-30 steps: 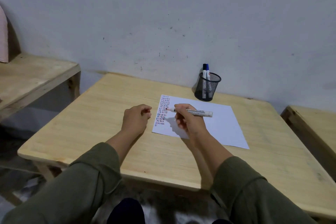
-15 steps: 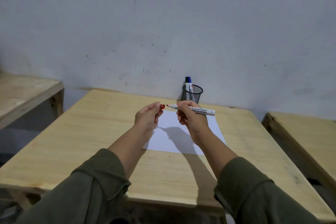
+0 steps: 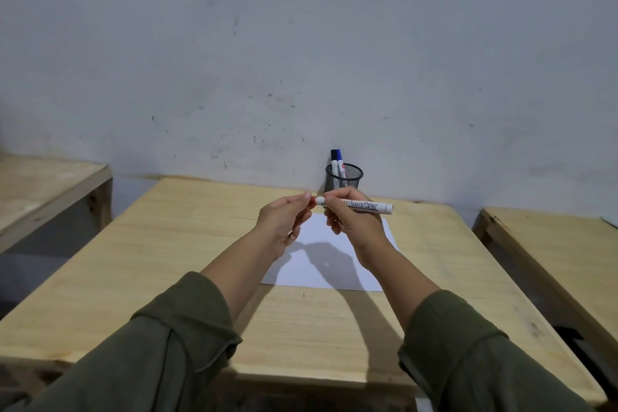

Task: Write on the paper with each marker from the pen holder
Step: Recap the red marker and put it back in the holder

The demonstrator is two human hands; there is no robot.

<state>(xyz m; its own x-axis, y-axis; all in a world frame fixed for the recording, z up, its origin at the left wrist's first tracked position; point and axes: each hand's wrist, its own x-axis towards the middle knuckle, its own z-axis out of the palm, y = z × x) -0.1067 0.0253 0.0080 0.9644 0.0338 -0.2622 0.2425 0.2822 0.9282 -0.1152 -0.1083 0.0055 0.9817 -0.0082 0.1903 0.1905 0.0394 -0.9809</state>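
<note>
Progress, judged: mid-task. White marker w/ printed barrel [image 3: 363, 205] is out of the black mesh pen holder [image 3: 344, 176]; two markers, black cap and blue cap [image 3: 337, 160], stand in it, likely left to do. No writing visible on the white paper sheet [image 3: 337, 274]; much of it hidden by hands and shadow.

Right hand [image 3: 352, 221] grip closed round marker barrel, held level above the pale wood counter [image 3: 167, 244]. Left hand [image 3: 284, 219] fingertips pinched at marker's left tip, prob. pressing cap on; cap itself hidden. Holder stands behind hands, by wall.
</note>
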